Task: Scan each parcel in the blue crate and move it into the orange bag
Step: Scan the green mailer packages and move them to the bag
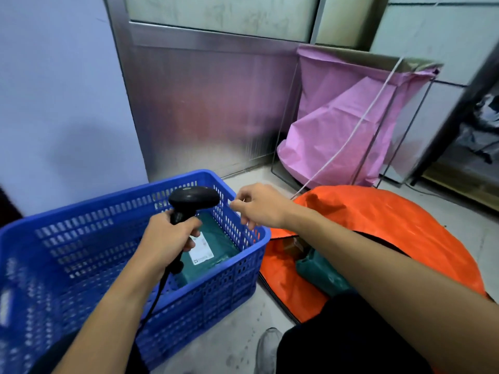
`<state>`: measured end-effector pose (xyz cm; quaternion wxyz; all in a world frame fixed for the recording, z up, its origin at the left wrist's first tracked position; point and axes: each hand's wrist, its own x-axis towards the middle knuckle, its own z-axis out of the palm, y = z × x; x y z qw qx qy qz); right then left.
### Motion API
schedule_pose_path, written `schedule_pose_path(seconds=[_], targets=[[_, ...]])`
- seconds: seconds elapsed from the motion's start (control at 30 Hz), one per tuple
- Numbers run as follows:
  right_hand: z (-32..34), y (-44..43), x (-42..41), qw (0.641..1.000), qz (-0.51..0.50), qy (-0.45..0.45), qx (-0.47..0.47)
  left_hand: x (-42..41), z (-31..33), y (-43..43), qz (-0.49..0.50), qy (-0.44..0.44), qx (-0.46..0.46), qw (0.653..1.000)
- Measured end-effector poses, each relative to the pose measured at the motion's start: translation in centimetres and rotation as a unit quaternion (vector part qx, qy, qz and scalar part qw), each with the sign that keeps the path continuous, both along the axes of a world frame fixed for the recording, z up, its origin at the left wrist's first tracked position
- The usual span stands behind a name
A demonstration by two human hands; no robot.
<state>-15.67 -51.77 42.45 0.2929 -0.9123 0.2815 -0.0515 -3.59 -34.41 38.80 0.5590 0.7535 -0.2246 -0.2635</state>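
Green parcel (213, 252) flat in blue crate (81, 238), label up, under scanner (193, 198).

Left hand (170, 238) clenched round scanner grip; right hand (256, 206) empty, fingers loosely curled above crate rim. Risk: label partly hidden by left hand, so possible misread; cable snagging rim; sliding short of orange bag (378, 225).

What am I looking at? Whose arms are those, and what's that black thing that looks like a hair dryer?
The camera sits on a person's head and looks down, so the arms are that person's own. The left hand holds a black barcode scanner with a cord; it reads labels. It is above a blue crate on the floor, where a green parcel with a white label lies. The right hand hovers empty over the crate's edge. Beside the crate lies an orange bag with another green parcel in its opening. Behind stands a pink bag on a frame.
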Motion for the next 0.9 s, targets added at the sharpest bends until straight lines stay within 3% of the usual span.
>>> schedule_pose_path(seconds=[0.17,0.37,0.57,0.77,0.9], targets=[[-2.1,0.0,3.9,0.999,0.026,0.025,-0.02,3.3,-1.7,0.6,0.034,0.019,-0.001,0.999],[-7.3,-2.5,8.4,0.982,0.066,0.121,-0.127,9.3,-2.8,0.9,0.033,0.032,0.036,0.998],[-11.2,-5.7,12.1,0.937,0.1,0.258,-0.215,12.2,-5.2,0.8,0.032,0.008,0.043,0.999],[-16.4,-9.1,15.9,0.94,0.069,0.32,-0.097,13.8,-10.9,0.0,0.054,0.057,0.067,0.995],[-20.0,-9.5,16.0,0.908,0.106,0.376,-0.152,14.1,-13.4,-0.5,0.059,0.064,0.074,0.993]])
